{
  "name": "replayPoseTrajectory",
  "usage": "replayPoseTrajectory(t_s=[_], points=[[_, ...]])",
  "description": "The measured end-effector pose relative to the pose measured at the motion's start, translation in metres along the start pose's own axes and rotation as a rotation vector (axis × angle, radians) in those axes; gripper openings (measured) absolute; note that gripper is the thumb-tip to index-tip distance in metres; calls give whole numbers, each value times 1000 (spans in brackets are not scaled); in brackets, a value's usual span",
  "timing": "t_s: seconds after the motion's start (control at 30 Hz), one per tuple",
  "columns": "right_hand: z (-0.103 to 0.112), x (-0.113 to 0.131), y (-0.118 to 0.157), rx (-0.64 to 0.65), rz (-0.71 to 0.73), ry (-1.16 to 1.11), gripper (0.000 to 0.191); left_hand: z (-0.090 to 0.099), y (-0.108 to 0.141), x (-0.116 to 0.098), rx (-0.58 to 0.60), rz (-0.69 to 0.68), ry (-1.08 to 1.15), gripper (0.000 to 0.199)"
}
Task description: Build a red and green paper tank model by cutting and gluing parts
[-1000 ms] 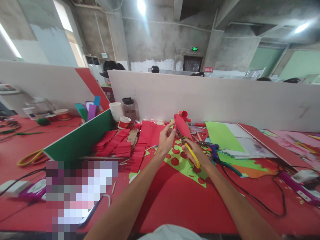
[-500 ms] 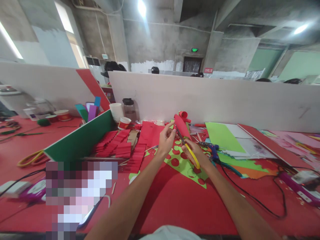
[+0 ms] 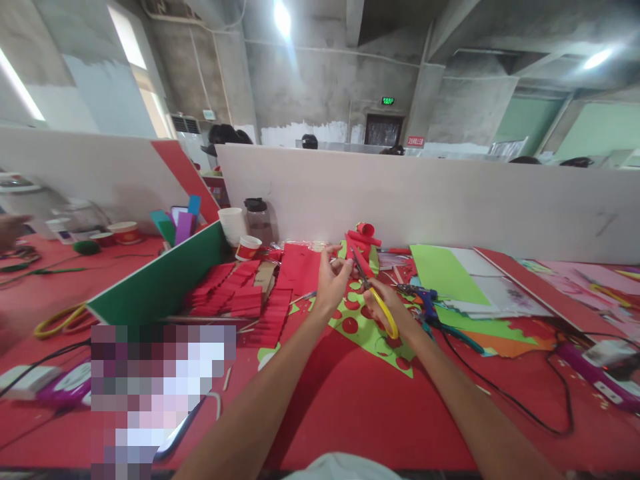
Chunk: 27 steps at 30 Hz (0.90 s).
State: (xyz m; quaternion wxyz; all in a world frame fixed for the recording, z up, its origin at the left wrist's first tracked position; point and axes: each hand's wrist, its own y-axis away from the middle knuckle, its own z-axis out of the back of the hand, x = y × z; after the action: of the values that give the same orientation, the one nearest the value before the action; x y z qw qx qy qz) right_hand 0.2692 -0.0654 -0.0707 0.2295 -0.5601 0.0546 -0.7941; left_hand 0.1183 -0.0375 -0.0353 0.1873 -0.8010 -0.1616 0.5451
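My right hand [image 3: 384, 303] is wrapped round yellow-handled scissors [image 3: 384, 313], whose dark blades point up and left. A narrow red piece of paper [image 3: 363, 259] lies at the blades. My left hand [image 3: 332, 279] is left of the blades, its thumb and index finger bent toward the red paper; what they pinch is too small to make out. Beneath the hands, a green sheet with red circles [image 3: 373, 337] rests on the red tabletop [image 3: 345, 413]. Rolled red paper [image 3: 365, 230] stands just beyond the hands.
Stacks of red strips [image 3: 245, 301] lie left, beside a green divider [image 3: 160, 277]. A blue glue gun [image 3: 428, 301] and its black cord lie right. Paper cups [image 3: 233, 225] and a bottle [image 3: 258, 220] stand behind. Another person's hand [image 3: 11, 230] shows at far left.
The red paper at the blades looks narrower and lower, uncovering more of the rolled red paper behind. My left index finger is more bent. Another person's hand has appeared at far left.
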Motion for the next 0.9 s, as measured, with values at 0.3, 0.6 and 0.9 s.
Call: replayPoseTrajectory(t_s=[0.3, 0.6, 0.9], points=[[3, 7, 0, -21, 31, 38, 39, 1, -1, 2, 60, 16, -27, 30], [8, 9, 0, -39, 43, 104, 36, 6, -5, 7, 71, 13, -83, 30], [8, 11, 1, -14, 9, 56, 39, 5, -5, 5, 59, 32, -59, 32]])
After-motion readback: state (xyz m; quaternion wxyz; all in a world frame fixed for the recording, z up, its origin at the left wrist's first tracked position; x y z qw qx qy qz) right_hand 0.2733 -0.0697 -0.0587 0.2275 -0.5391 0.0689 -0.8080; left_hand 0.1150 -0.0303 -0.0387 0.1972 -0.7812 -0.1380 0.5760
